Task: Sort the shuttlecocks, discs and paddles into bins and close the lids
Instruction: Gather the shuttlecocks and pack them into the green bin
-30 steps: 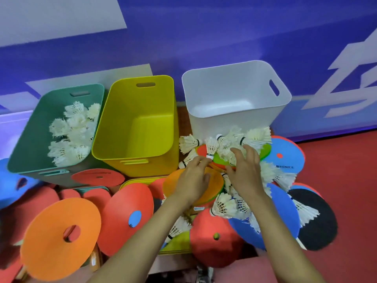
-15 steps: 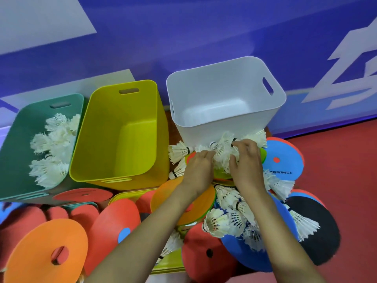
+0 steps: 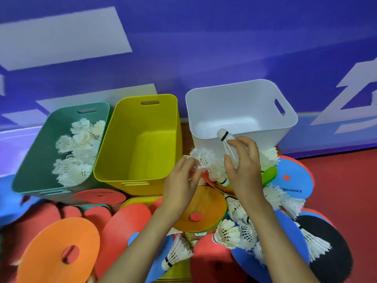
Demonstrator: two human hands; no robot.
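A shuttlecock [image 3: 225, 139] is pinched by its feather skirt between the thumb and fingers of the right hand [image 3: 243, 172], just in front of the white bin [image 3: 240, 103] at centre right of the frame. Its long axis is held nearly upright, with the cork end up and tilted slightly left. A second shuttlecock [image 3: 201, 162] is pinched by its frayed feather tips in the left hand [image 3: 179, 186]. Both are judged very light and fragile. The feathers are easily crushed, so the cork or stem band is better gripped. More shuttlecocks [image 3: 75, 152] are seen in the green bin [image 3: 61, 123], upper left.
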